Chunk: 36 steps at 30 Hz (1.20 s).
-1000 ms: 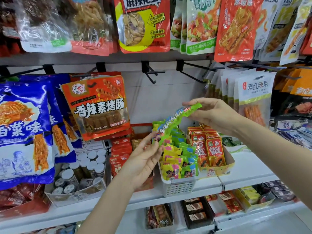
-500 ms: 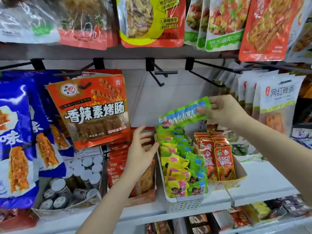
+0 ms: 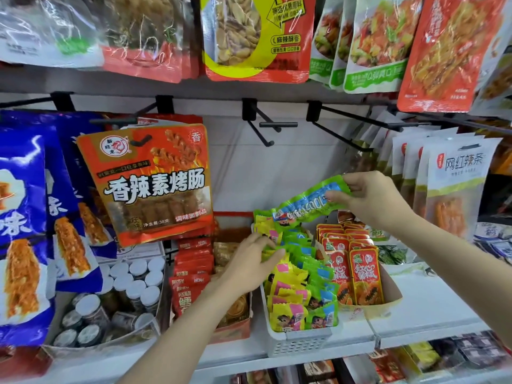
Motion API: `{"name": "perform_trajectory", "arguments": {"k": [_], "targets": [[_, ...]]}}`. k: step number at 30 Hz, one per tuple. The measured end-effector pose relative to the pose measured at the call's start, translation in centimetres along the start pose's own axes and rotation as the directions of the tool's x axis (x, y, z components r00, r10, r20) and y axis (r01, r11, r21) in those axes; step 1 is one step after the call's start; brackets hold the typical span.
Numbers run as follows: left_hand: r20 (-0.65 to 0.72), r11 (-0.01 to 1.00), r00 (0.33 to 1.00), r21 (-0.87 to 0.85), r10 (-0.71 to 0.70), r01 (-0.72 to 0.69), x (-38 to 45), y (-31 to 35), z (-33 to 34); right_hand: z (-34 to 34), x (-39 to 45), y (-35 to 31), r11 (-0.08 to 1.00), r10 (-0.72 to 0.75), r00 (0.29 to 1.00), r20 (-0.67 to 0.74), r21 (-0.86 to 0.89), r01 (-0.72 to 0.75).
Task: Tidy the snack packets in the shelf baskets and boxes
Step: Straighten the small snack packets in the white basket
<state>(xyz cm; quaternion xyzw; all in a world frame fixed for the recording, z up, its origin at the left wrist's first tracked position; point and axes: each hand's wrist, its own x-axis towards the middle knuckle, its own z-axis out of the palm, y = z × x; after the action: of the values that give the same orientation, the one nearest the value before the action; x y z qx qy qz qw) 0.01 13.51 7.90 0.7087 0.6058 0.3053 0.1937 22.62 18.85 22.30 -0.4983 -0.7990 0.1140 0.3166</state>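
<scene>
A long green and blue snack packet [image 3: 307,202] is up in the air, just above the back of a white basket [image 3: 297,342]. The right hand [image 3: 371,198] pinches its right end, thumb under and fingers curled over the top, so this grip is tight on the packet. The packet tilts, with its left end lower and close to the small packets below.

The white basket sits on the shelf [image 3: 424,309] and is full of small yellow and green packets [image 3: 299,286] standing in rows. The left hand [image 3: 249,261] reaches in from the left. Its fingers are stretched out fairly straight and touch the green packets near the back of the basket. This grip is loose and holds nothing.

Just to the right of the basket stands a cardboard box [image 3: 388,289] with red packets [image 3: 352,270] in rows. To the left of the basket is a red box [image 3: 191,278] with red packets and brown ones beside them. Farther left is a clear tub of small jars with white lids [image 3: 122,297].

A big orange bag [image 3: 155,184] hangs on a hook above the red box. Blue bags [image 3: 25,217] hang at the far left. White bags [image 3: 454,189] hang at the right. More snack bags hang along the top.
</scene>
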Motion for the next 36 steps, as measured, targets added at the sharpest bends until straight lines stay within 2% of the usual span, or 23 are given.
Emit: {"name": "perform_trajectory", "arguments": {"k": [4,8,10,12,15,17,21,24,27,31,34,36], "targets": [[0.022,0.996,0.998,-0.061,0.061,-0.06,-1.9,-0.4,-0.6,1.5,0.6,-0.6,0.992,-0.053,0.992,0.117,-0.105,0.065],[0.066,0.997,0.997,-0.064,0.039,-0.035,-2.8,-0.7,-1.1,5.5,0.8,-2.1,0.956,-0.1,0.955,0.279,-0.238,0.17],[0.069,0.997,0.997,-0.074,0.036,-0.031,-2.8,-0.6,-1.2,8.1,0.7,-2.9,0.942,-0.076,0.936,0.344,-0.283,0.18],[0.064,0.997,0.998,-0.079,0.024,-0.018,-2.7,-0.5,-1.2,10.3,0.5,-3.3,0.943,-0.006,0.928,0.373,-0.308,0.129],[0.067,0.998,0.998,-0.064,0.012,-0.008,-2.7,-0.8,-1.1,11.2,0.8,-2.9,0.962,0.116,0.922,0.369,-0.274,-0.011],[0.072,0.999,0.997,-0.042,0.033,-0.03,-2.7,-1.1,-1.2,10.6,1.4,-2.4,0.979,0.134,0.92,0.369,-0.192,-0.065],[0.053,0.994,0.994,-0.057,0.1,-0.097,-2.5,-1.2,-1.1,11.1,1.1,-2.1,0.973,0.123,0.928,0.351,-0.226,-0.043],[0.04,0.991,0.993,-0.079,0.114,-0.11,-2.1,-1.2,-0.9,12.8,0.7,-2.9,0.96,0.116,0.899,0.423,-0.279,0.007],[0.029,0.99,0.994,-0.097,0.102,-0.099,-2.1,-1.2,-0.6,11.9,2.0,-3.3,0.965,0.09,0.869,0.487,-0.26,0.046],[0.017,0.986,0.99,-0.096,0.142,-0.14,-2.4,-1.6,-0.3,10.5,3.2,-2.5,0.973,0.081,0.95,0.303,-0.229,-0.01],[0.032,0.987,0.989,-0.078,0.145,-0.142,-2.6,-2.0,-0.3,11.8,2.6,-1.9,0.951,0.098,0.921,0.377,-0.31,0.026],[0.026,0.986,0.988,-0.079,0.149,-0.147,-2.9,-2.1,-0.1,12.8,2.2,-1.9,0.946,0.119,0.923,0.365,-0.325,0.007]]}}
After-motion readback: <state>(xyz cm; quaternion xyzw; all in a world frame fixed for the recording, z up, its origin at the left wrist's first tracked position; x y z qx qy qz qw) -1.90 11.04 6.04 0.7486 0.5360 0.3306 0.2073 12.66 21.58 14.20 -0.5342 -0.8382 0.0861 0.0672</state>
